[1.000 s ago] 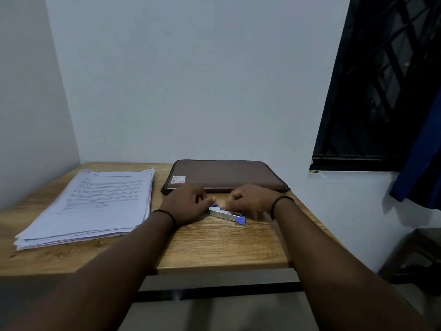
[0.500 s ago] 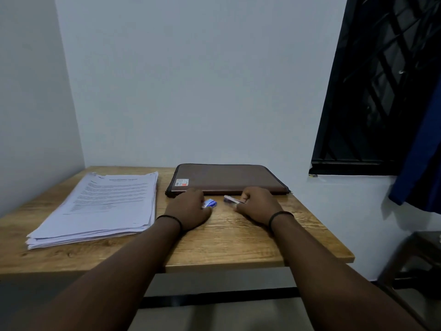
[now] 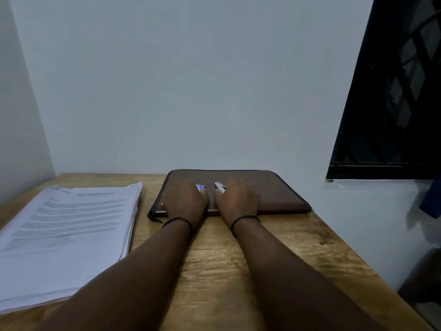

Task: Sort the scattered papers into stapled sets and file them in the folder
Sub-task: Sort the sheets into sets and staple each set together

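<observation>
A brown zipped folder lies flat at the back of the wooden table. Both my hands rest on top of it, side by side. My left hand has curled fingers, and a small blue piece shows at its fingertips. My right hand holds a silver stapler, of which only the tip sticks out. Most of both items is hidden under the hands. A thick stack of printed papers lies on the left side of the table.
The table stands in a corner, with a wall behind and a wall to the left. A dark barred window and a blue cloth are at the right. A dark seat stands beyond the table's right edge.
Both hands moved forward from the bare table onto the folder, taking the stapler and the blue piece along. The silver and blue parts now show apart, one at each hand.
</observation>
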